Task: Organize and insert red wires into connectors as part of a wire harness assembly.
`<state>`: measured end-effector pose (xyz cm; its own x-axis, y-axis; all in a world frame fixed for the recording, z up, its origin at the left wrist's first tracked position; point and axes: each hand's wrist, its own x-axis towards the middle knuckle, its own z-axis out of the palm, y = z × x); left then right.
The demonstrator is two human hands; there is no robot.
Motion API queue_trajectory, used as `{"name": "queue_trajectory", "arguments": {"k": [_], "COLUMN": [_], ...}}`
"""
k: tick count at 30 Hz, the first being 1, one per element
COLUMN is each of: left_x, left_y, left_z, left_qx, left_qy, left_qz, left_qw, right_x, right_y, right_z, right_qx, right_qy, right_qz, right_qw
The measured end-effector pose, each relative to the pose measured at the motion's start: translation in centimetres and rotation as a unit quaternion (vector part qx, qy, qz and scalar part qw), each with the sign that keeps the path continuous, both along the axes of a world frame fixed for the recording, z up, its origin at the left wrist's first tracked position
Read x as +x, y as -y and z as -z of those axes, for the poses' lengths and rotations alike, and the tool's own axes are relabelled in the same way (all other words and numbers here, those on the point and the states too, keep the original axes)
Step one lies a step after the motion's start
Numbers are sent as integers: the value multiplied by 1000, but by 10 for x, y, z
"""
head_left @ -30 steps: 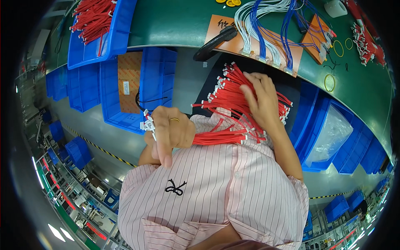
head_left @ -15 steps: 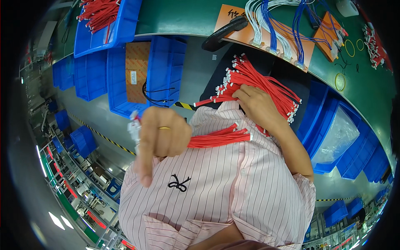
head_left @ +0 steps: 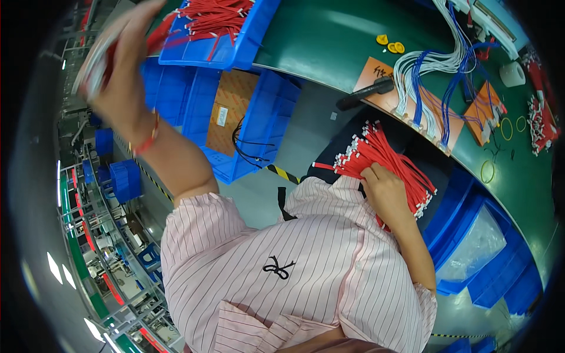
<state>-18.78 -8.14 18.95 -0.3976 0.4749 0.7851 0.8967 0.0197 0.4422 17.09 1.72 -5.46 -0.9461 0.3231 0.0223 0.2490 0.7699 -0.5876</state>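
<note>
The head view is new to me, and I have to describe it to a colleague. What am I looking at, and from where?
There is no machine, just a person's two bare hands. A fisheye camera worn on the head looks down, so straight edges bend and the striped shirt fills the lower middle. The left hand, blurred at upper left, grips a red bundle beside a blue bin of red wires. The right hand touches a red wire pile across the lap. On the green table are white and blue wires, orange boards and a white roll.
</note>
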Motion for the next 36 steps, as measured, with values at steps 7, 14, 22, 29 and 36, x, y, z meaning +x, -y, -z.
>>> {"name": "queue_trajectory", "arguments": {"k": [7, 14, 22, 29, 36], "left_x": [-89, -55, 98, 160, 181], "left_y": [-89, -52, 11, 11, 3], "left_z": [64, 85, 154, 231, 234], "left_qx": [-503, -247, -540, -335, -337], "left_qy": [50, 36, 245, 319, 303], "left_qz": [-2, -35, 356, 85, 180], "left_qw": [863, 968, 722, 882, 873], "right_x": [-15, -2, 4, 16, -10], "right_y": [0, -9, -31, -43, -21], "right_z": [-18, -30, -13, -30, -16], "right_qx": [-166, -626, -438, -200, 3], "right_qy": [-88, -30, -33, 42, -49], "right_qz": [50, 133, 202, 116, 108], "right_qw": [981, 768, 875, 972, 993]}}
